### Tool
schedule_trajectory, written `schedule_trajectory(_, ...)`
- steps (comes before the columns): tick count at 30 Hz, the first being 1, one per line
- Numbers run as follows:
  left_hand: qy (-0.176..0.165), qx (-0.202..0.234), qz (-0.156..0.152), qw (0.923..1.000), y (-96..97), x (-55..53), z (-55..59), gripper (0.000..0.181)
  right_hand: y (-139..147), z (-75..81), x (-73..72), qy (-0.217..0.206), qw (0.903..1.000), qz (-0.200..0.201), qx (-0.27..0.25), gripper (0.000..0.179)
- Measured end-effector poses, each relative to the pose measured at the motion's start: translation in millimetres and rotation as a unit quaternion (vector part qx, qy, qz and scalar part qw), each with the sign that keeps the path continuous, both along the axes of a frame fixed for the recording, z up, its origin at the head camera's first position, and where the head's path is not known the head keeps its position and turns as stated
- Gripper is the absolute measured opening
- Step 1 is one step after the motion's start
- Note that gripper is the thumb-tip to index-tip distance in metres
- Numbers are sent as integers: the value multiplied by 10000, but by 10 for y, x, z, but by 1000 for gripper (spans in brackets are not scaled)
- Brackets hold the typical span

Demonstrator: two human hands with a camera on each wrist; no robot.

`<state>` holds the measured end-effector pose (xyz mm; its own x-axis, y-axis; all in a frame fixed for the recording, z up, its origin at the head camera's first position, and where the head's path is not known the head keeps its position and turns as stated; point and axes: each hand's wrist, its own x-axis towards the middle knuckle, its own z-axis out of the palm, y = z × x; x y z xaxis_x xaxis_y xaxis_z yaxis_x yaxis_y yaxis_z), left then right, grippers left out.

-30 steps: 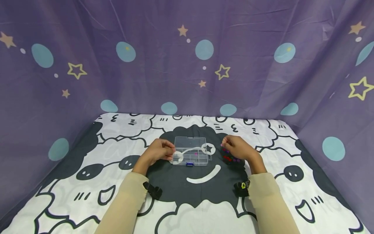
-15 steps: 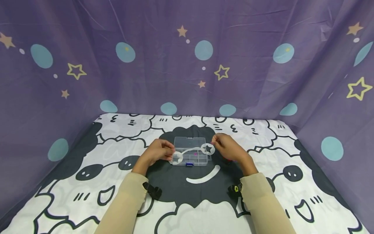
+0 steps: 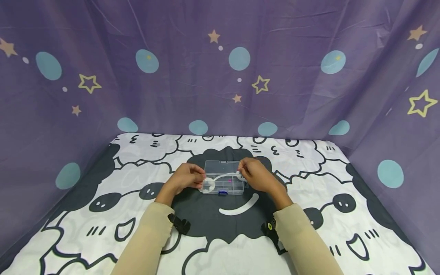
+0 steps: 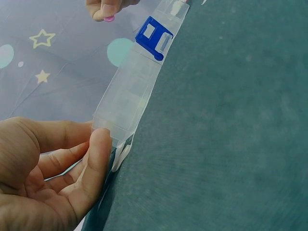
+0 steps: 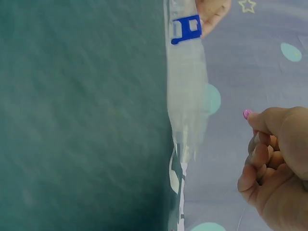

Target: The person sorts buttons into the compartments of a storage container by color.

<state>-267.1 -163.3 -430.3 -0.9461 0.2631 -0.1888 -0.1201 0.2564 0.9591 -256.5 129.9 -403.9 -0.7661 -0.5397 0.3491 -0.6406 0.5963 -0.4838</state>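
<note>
On patterned cloth (image 3: 220, 225), clear compartment box (image 4: 126, 98), lid open, left end gripped between thumb and fingers by left hand (image 3: 188, 176), small pink piece (image 5: 247, 114) pinched by right hand (image 3: 257, 175) near box's right end.

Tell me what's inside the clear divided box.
A small pink piece shows inside the clear box. The left hand covers part of its left end, and the right hand hides its back right corner; anything behind them cannot be seen.

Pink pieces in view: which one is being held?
The pink piece pinched by the right hand; the other pink piece lies in the clear box, no hand on it.
</note>
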Motion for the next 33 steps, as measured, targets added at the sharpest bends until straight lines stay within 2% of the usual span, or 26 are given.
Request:
schedule_trajectory(10, 35, -5, -34, 10000, -5, -2, -14, 24, -97, -28, 53, 39, 9998, -174, 80, 11)
schedule_trajectory(20, 52, 15, -32, 10000, -3, 2, -1, 23, -178, -24, 60, -8, 10000, -28, 34, 12)
schedule_trajectory(28, 17, 3, -10, 10000, -5, 7, 13, 24, -132, 14, 64, 95, 9999, -45, -30, 13)
schedule_trajectory(33, -8, 23, -2, 10000, -1, 7, 12, 24, -51, 89, 76, -22, 9998, -138, -121, 10)
